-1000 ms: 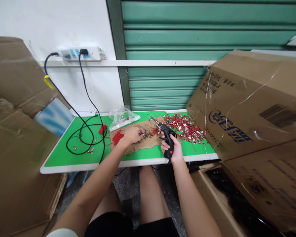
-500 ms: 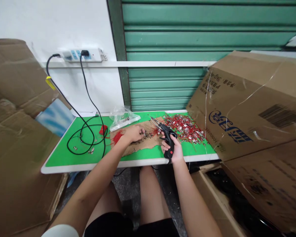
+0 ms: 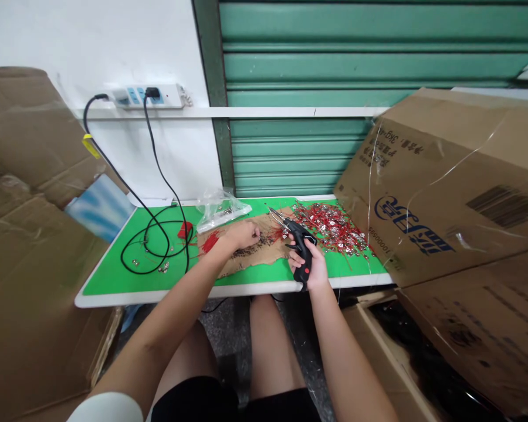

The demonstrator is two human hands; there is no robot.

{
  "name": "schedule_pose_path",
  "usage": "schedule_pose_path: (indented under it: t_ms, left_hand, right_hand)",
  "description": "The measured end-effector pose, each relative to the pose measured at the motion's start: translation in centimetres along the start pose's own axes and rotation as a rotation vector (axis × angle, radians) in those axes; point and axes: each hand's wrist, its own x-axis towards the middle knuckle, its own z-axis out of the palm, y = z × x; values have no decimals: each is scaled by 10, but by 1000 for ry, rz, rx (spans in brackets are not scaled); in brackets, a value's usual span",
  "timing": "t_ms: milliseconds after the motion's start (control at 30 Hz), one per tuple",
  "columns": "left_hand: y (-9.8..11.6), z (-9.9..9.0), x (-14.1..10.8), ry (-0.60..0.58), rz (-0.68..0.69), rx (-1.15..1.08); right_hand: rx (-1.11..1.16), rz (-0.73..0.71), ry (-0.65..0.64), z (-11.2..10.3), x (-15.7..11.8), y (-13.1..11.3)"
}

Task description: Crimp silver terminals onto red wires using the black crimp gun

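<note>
My right hand (image 3: 313, 266) is wrapped round the grip of a black soldering gun (image 3: 303, 258). Its metal tip slants up and to the left over the far edge of a brown cardboard sheet (image 3: 270, 258). Low over that sheet is my left hand (image 3: 246, 233), its fingers curled together; whatever they pinch is too small or hidden. Small dark bits lie under and beside it. Red wires (image 3: 210, 241) are bunched by my left wrist. Beyond the soldering gun spreads a heap of red wires with small silvery metal parts (image 3: 334, 227).
On the green-topped table (image 3: 110, 281) lie a looped black cable (image 3: 134, 273), a red block (image 3: 185, 230) and a clear plastic bag (image 3: 222, 214). A power strip (image 3: 169, 95) is mounted on the wall. Large cardboard boxes stand left (image 3: 35, 281) and right (image 3: 422, 176).
My left hand has turned slightly so its fingertips are more hidden, staying over the cardboard. The soldering gun stays in my right hand, almost unmoved. The whole view has shifted a little.
</note>
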Motion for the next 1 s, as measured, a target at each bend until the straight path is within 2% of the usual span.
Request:
schedule_pose_path:
  t_ms: [100, 233, 400, 500, 733, 867, 1000]
  left_hand:
    - [2, 0, -5, 25, 15, -18]
    - [3, 2, -26, 80, 19, -75]
    - [-11, 8, -61, 164, -83, -242]
    - [-19, 11, -73, 177, -105, -310]
    - [-15, 16, -74, 258, -168, -326]
    - [-14, 22, -71, 240, -206, -356]
    - [-14, 28, -74, 233, -321, -304]
  right_hand:
    - [-18, -1, -13, 0, -1, 0]
    - [-35, -9, -27, -2, -1, -1]
    - [-15, -3, 0, -1, 0, -1]
    - [-6, 6, 13, 0, 0, -1]
    - [16, 16, 12, 2, -1, -1]
    - [10, 12, -1, 1, -1, -1]
    - [-27, 6, -34, -1, -1, -1]
